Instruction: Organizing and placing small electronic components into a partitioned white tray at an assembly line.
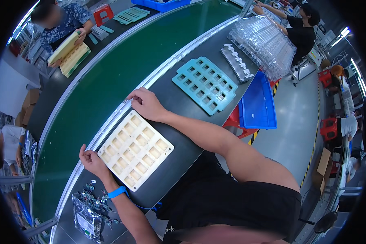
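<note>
A cream tray (152, 168) with rows of square pockets lies flat on the dark worktop in front of me. My left hand (94, 162) is at its left corner, fingers loosely bent and apart, with nothing visible in them. At the tray's far corner is my right hand (147, 105), its fingers reaching over the metal rail and thumb apart; it holds nothing I can see. Whether either hand touches the tray's edge is hard to make out. A blue wrist strap (117, 192) with a cord circles my left wrist.
A green conveyor belt (110, 81) runs beyond the rail. To the right lie a teal tray (232, 91), a metal fixture (236, 63), stacked clear plastic trays (264, 42) and a blue bin (258, 105). Small wired boards and a silver bag (86, 221) sit lower left. A co-worker holds cream trays (67, 51) opposite.
</note>
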### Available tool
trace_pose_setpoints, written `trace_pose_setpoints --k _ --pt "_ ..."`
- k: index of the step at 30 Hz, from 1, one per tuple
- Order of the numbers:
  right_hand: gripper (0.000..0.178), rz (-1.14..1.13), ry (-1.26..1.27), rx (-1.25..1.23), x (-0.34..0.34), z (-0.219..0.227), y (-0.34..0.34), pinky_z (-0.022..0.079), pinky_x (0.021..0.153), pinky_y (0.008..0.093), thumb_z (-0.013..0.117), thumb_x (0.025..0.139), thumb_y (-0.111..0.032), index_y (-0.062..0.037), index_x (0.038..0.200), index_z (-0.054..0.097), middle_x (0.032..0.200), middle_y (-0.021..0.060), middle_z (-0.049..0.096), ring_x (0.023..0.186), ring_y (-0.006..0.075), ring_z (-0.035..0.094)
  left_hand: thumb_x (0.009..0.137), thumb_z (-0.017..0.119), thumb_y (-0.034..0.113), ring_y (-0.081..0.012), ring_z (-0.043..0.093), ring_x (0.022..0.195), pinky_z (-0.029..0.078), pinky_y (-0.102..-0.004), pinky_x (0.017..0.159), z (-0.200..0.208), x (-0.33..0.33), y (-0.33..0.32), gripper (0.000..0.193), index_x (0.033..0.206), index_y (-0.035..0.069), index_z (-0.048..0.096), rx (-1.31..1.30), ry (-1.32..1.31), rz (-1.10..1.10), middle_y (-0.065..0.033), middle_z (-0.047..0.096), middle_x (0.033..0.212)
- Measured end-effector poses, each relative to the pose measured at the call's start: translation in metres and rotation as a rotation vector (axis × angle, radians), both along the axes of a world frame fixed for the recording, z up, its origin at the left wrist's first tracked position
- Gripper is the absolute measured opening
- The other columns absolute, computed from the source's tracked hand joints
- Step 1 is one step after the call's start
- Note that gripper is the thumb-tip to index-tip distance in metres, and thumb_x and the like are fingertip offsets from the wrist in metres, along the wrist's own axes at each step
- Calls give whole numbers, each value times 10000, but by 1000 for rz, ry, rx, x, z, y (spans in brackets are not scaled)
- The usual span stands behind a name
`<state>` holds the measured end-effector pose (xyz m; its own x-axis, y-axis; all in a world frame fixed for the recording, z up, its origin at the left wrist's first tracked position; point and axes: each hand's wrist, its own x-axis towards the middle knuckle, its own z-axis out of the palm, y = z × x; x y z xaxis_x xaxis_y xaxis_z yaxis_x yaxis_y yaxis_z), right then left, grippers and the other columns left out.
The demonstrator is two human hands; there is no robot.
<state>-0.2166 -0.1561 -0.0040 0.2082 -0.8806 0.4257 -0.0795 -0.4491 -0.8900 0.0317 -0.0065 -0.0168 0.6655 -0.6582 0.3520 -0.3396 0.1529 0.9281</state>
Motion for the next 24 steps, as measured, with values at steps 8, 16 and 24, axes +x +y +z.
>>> trace_pose_setpoints --k 8,16,24 --pt "143 -4 14 10 -1 2 1 495 691 315 576 843 -49 -8 951 660 876 113 572 740 200 599 871 470 -69 -86 513 734 434 -216 680 0 0 -1 330 1171 -4 591 12 65 9 -19 555 804" --pt "167 -16 32 20 2 4 1 505 691 319 577 843 -65 -5 967 671 869 126 589 728 212 609 943 526 26 -95 537 731 446 -225 660 2 -1 0 144 996 -1 657 -2 164 27 -48 611 833" --pt "182 -8 52 4 -1 3 1 488 665 276 588 860 -63 -4 1009 673 902 100 587 687 139 575 980 468 51 -86 516 699 443 -228 642 5 -7 -2 212 1067 -9 652 -80 243 -20 -67 624 826"
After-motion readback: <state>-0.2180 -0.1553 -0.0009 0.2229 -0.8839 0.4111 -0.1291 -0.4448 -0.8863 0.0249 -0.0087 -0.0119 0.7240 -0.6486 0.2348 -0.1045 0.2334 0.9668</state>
